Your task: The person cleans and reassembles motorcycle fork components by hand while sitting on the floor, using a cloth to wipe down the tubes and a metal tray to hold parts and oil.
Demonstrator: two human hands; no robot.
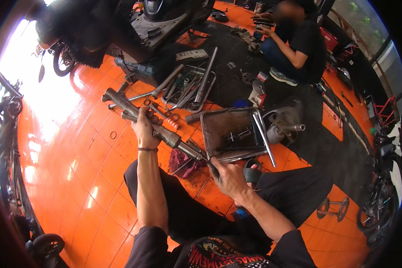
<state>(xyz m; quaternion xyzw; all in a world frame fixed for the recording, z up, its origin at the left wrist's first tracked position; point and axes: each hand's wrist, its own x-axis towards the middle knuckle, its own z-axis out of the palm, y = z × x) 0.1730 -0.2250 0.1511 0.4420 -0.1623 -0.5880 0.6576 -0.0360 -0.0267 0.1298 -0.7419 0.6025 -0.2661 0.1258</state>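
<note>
A grey metal motorcycle fork leg (167, 136) slants across in front of me, its thicker end up and to the left. My left hand (146, 129) is wrapped round its middle. At its slim lower end, my right hand (230, 178) is closed round something dark and thin; the fingers hide what it is. Beyond my right hand stands a metal pan (204, 134) with dark residue and small parts inside. A shiny tube (264, 139) leans over the pan's right side. Beneath the fork leg lie a dark red rag (183, 166) and an orange spring (172, 123).
Behind the pan, a tray (215, 82) holds several tools and a tube. A grey metal housing (283, 125) stands right of the pan. Another person (295, 47) crouches on the black mat (236, 56). A motorcycle (161, 24) is at the back; a ring (113, 134) lies left.
</note>
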